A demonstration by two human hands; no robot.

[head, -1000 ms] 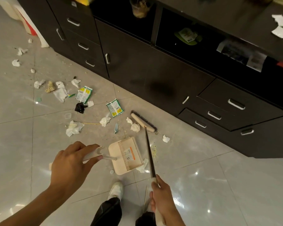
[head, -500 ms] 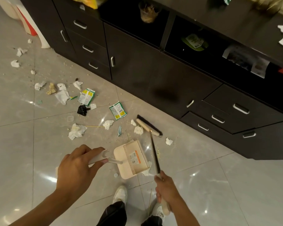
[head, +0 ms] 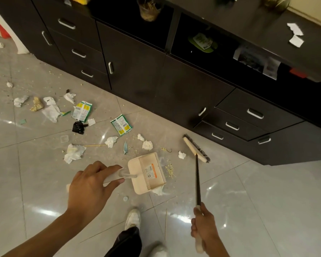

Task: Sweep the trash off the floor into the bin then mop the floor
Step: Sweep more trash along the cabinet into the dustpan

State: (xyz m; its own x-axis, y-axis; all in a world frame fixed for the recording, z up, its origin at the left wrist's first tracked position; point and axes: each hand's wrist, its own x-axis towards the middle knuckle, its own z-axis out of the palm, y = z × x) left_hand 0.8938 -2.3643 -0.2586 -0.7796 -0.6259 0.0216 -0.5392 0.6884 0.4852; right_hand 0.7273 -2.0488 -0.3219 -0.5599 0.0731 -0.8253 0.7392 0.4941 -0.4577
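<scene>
Two hands are occupied: the left hand point(head: 93, 184) curls round the handle of the cream plastic dustpan point(head: 148, 173), and the right hand point(head: 202, 227) grips the thin dark broom shaft point(head: 197, 180). On the glossy tiled floor point(head: 267, 201), the bristled broom head point(head: 195, 148) lies beyond and right of the dustpan, its long axis slanting along the dark cabinet point(head: 174, 93). A crumpled tissue point(head: 182, 155) and gritty crumbs point(head: 170, 170) lie between them, so a leftward sweep looks due.

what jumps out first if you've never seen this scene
Crumpled tissues and green packets lie strewn over the grey floor at left. At centre the left hand holds a cream dustpan, and the right hand grips a broom near the dark cabinet.
</scene>
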